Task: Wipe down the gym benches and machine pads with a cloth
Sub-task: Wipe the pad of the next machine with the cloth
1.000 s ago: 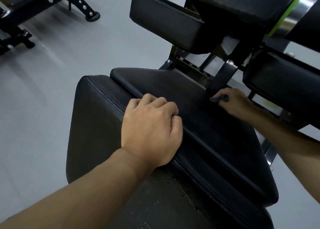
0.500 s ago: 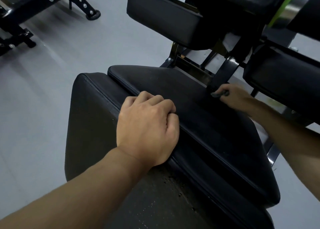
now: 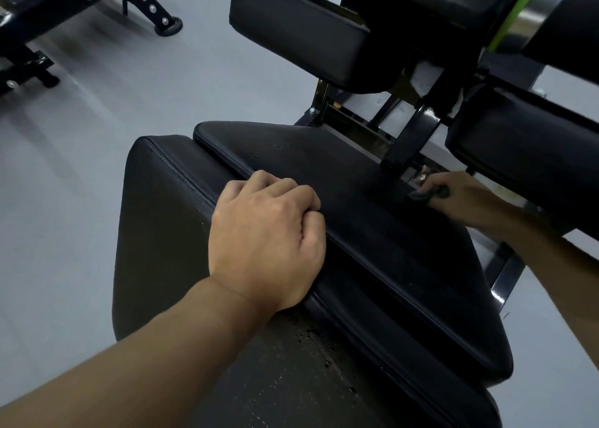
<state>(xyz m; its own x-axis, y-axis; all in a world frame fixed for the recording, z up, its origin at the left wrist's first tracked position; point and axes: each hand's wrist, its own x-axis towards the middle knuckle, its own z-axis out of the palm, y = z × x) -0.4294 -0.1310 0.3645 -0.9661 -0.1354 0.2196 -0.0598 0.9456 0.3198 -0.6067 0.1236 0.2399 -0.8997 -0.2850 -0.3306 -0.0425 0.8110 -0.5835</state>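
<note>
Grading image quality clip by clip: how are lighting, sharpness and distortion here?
Head view: dim, flat light, so the black seat pad shows little detail; soft reflections streak the grey floor; wide-angle bending at the edges; left hand sharp; the dark cloth in the right hand small and slightly blurred.

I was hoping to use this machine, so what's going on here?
A person is wiping it down. Their right hand holds a small dark cloth at the far edge of the black seat pad, beside the frame post. Their left hand rests on the pad's near edge with fingers curled, holding nothing.
</note>
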